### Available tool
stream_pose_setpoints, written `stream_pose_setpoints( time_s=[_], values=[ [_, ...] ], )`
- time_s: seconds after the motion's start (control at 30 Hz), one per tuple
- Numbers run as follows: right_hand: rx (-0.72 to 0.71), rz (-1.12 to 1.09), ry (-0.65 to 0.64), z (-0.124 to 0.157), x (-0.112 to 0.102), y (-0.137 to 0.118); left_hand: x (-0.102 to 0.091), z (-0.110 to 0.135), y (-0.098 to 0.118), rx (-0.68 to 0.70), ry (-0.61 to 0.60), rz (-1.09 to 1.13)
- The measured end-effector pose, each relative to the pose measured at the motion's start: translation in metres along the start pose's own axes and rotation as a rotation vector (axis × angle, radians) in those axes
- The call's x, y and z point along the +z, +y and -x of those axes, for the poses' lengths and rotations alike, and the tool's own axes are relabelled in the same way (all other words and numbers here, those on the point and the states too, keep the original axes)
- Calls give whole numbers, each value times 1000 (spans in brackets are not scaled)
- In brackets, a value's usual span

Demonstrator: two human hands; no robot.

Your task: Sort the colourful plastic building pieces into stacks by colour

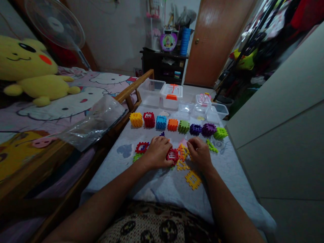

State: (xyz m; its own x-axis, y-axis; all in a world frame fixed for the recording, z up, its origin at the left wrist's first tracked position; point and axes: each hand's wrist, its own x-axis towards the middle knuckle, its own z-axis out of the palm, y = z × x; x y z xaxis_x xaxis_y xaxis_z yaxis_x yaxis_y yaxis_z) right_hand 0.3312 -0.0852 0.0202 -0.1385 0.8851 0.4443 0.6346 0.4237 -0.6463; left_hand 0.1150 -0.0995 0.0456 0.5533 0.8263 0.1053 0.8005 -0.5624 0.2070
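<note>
My left hand (pixel 159 152) is closed at the edge of a red interlocking plastic tile (pixel 173 155) with a white window grid, its thumb and fingers on either side. Partly under and beside that hand are another red tile (pixel 141 147) and a green tile (pixel 137 157). Curled with the fingertips together, my right hand (pixel 200 152) is beside orange and yellow tiles (pixel 182 152); what it pinches, if anything, is hidden. Nearer me lie a yellow frame tile (pixel 181 165) and a yellow window tile (pixel 193 179). A lime green piece (pixel 212 146) lies beyond my right hand.
Colour-sorted tile stacks form a row, from a yellow stack (pixel 136 119) to a lime stack (pixel 220 133). Behind stand a clear bin (pixel 152 92), a lidded box (pixel 171 96) and more clear containers (pixel 219 109). A wooden rail (pixel 134 86) and plastic bag (pixel 93 121) are left; a pale cabinet (pixel 283 118) right.
</note>
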Motion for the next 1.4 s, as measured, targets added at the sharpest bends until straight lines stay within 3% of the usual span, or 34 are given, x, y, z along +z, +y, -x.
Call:
stream_pose_setpoints(
  time_s=[0.4, 0.67, 0.8, 0.97, 1.13, 1.4],
  values=[
    [35, 0, -28, -1, 0, 4, -2, -16, 1, 23, -143, 4],
    [59, -4, -36, -2, -3, 5, -8, -12, -7, 130, -60, 38],
    [70, 10, -21, -2, -6, 8, -37, -4, -42, 79, 96, 47],
    [66, 17, -51, -1, -6, 8, -83, -2, -111, -113, 225, -40],
    [59, 31, -101, 1, -2, 9, -98, -20, -157, -187, 149, -155],
    [36, 40, -145, 2, 5, 9, -89, -66, -169, -118, -67, -175]
  ],
)
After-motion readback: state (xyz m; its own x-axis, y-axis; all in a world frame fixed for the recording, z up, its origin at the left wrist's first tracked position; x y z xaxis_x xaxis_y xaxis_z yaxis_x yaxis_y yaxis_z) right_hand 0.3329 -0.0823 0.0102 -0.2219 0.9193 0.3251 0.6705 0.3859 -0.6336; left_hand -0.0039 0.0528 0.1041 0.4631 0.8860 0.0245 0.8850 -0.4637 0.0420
